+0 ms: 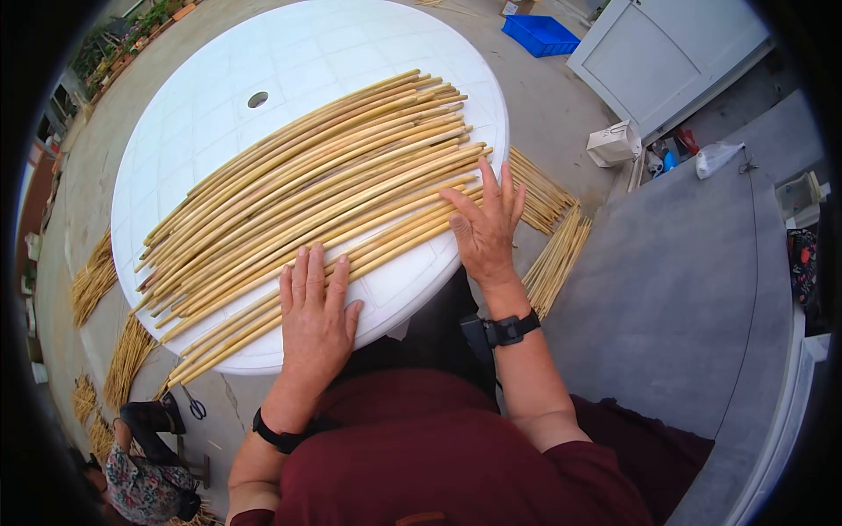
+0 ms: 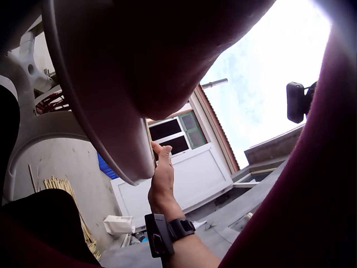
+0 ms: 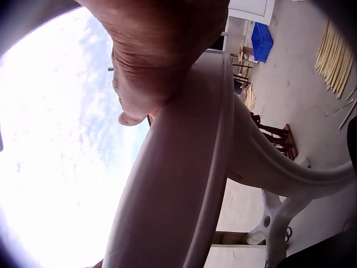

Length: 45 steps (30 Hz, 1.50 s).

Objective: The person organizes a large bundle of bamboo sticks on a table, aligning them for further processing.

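Hands apart, fingers extended. Left hand (image 1: 314, 320) and right hand (image 1: 488, 230) touch sticks (image 1: 324, 188) on the white table (image 1: 202, 105).

White round table (image 1: 202, 131), tan sticks (image 1: 307, 184), blue crate (image 1: 540, 36), maroon shirt (image 1: 456, 456)

Round white table (image 1: 210, 114), thin sticks (image 1: 307, 188) across
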Each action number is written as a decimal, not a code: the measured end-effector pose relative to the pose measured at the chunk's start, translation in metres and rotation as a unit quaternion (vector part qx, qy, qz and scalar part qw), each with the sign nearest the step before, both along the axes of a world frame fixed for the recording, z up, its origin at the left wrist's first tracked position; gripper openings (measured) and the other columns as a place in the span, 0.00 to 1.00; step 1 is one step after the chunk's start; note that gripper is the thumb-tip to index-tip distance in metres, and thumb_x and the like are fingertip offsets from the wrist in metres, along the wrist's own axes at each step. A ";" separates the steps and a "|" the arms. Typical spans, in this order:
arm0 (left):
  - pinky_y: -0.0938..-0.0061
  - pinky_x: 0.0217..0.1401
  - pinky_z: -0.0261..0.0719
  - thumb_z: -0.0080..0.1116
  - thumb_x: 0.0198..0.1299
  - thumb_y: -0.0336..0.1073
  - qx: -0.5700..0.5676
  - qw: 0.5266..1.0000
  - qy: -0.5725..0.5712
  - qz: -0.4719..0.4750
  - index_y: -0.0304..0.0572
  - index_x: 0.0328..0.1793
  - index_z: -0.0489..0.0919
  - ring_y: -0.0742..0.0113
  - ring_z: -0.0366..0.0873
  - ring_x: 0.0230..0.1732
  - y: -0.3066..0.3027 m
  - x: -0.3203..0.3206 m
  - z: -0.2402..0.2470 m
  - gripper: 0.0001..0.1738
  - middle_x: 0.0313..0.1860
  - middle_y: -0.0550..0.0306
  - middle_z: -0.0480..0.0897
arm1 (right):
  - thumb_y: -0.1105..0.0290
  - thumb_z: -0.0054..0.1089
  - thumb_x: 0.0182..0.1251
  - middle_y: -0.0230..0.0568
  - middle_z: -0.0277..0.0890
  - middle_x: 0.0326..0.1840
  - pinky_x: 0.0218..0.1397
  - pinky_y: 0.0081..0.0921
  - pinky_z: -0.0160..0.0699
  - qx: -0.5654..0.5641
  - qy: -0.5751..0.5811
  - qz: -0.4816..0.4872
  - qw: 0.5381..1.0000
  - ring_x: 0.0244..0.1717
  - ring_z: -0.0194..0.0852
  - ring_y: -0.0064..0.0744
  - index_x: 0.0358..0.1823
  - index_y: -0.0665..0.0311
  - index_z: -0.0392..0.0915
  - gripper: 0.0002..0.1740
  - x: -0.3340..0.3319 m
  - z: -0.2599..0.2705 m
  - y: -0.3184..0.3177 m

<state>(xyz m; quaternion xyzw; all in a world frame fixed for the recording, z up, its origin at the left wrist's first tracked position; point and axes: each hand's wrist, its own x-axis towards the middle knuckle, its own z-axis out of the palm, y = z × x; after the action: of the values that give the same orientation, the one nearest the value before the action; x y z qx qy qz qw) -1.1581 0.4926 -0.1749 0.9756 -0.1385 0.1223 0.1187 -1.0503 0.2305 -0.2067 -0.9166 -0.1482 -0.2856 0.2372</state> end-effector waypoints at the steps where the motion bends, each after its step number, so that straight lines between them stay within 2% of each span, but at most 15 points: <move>1: 0.42 0.83 0.46 0.65 0.62 0.40 0.003 1.000 -0.008 0.012 0.41 0.78 0.67 0.36 0.51 0.83 0.000 -0.001 -0.001 0.38 0.81 0.34 0.58 | 0.34 0.35 0.78 0.50 0.54 0.82 0.81 0.68 0.21 0.000 0.001 -0.007 1.000 0.84 0.38 0.61 0.55 0.49 0.86 0.35 0.001 -0.001 0.000; 4: 0.38 0.82 0.42 0.66 0.61 0.44 0.016 0.997 0.007 0.070 0.43 0.79 0.66 0.33 0.47 0.84 -0.001 -0.003 0.000 0.40 0.82 0.31 0.54 | 0.35 0.34 0.79 0.49 0.54 0.82 0.81 0.68 0.22 0.032 -0.004 -0.022 0.999 0.84 0.39 0.62 0.60 0.52 0.83 0.35 0.004 -0.004 -0.003; 7: 0.37 0.82 0.41 0.66 0.61 0.46 0.027 0.997 0.001 0.073 0.43 0.80 0.65 0.34 0.46 0.84 0.000 -0.003 -0.002 0.41 0.82 0.30 0.54 | 0.36 0.34 0.80 0.48 0.58 0.80 0.81 0.68 0.22 0.080 -0.032 -0.016 0.996 0.84 0.42 0.59 0.66 0.56 0.78 0.36 0.009 0.000 0.002; 10: 0.37 0.82 0.41 0.66 0.62 0.47 0.021 0.997 0.003 0.071 0.44 0.80 0.65 0.35 0.47 0.84 0.001 -0.002 -0.002 0.42 0.82 0.32 0.54 | 0.37 0.34 0.80 0.47 0.63 0.78 0.81 0.69 0.23 0.008 0.020 -0.016 1.000 0.82 0.47 0.56 0.69 0.56 0.74 0.36 0.015 -0.004 0.000; 13: 0.36 0.81 0.41 0.65 0.62 0.52 0.036 0.996 0.024 0.078 0.45 0.80 0.65 0.35 0.47 0.84 0.003 -0.001 0.002 0.43 0.83 0.33 0.54 | 0.38 0.35 0.80 0.44 0.68 0.74 0.81 0.68 0.23 0.007 0.033 -0.017 0.999 0.81 0.52 0.51 0.68 0.56 0.76 0.35 0.015 -0.007 -0.001; 19: 0.35 0.81 0.38 0.57 0.66 0.61 0.066 0.992 0.006 0.104 0.45 0.81 0.65 0.39 0.47 0.84 0.017 0.001 -0.004 0.43 0.83 0.39 0.56 | 0.39 0.37 0.80 0.41 0.71 0.70 0.81 0.68 0.25 0.046 0.015 -0.015 0.999 0.78 0.56 0.48 0.67 0.54 0.76 0.33 0.013 -0.007 -0.003; 22: 0.36 0.82 0.37 0.55 0.67 0.61 0.073 0.993 0.018 0.089 0.44 0.80 0.65 0.42 0.47 0.85 0.018 0.001 -0.004 0.43 0.83 0.43 0.58 | 0.40 0.38 0.80 0.39 0.71 0.70 0.81 0.69 0.24 0.055 -0.015 -0.016 0.998 0.78 0.56 0.48 0.65 0.54 0.78 0.32 0.015 -0.003 0.002; 25: 0.37 0.82 0.37 0.56 0.67 0.60 0.069 0.994 0.022 0.076 0.43 0.80 0.65 0.43 0.47 0.85 0.018 0.002 -0.004 0.42 0.83 0.46 0.60 | 0.41 0.37 0.81 0.37 0.73 0.69 0.81 0.68 0.24 0.016 0.004 -0.008 1.000 0.78 0.56 0.47 0.62 0.53 0.81 0.30 0.015 0.004 0.006; 37: 0.40 0.82 0.42 0.58 0.68 0.55 0.054 0.996 0.014 0.072 0.43 0.80 0.65 0.40 0.47 0.85 0.016 0.002 -0.001 0.40 0.82 0.47 0.62 | 0.46 0.43 0.81 0.34 0.77 0.65 0.81 0.67 0.24 0.019 0.007 0.006 1.000 0.77 0.58 0.45 0.53 0.52 0.86 0.25 0.015 0.000 0.008; 45: 0.38 0.81 0.43 0.62 0.64 0.53 0.042 0.996 -0.005 0.082 0.43 0.80 0.65 0.36 0.48 0.83 0.015 0.002 -0.001 0.42 0.83 0.38 0.57 | 0.47 0.47 0.79 0.36 0.74 0.71 0.79 0.72 0.23 -0.051 -0.015 -0.022 0.998 0.80 0.53 0.49 0.64 0.54 0.80 0.26 0.016 0.013 0.018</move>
<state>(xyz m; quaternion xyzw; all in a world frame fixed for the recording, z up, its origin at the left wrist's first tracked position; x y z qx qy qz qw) -1.1564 0.5079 -0.1761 0.9871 -0.0634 0.1310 0.0662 -1.0342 0.2489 -0.1936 -0.9261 -0.1458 -0.2967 0.1817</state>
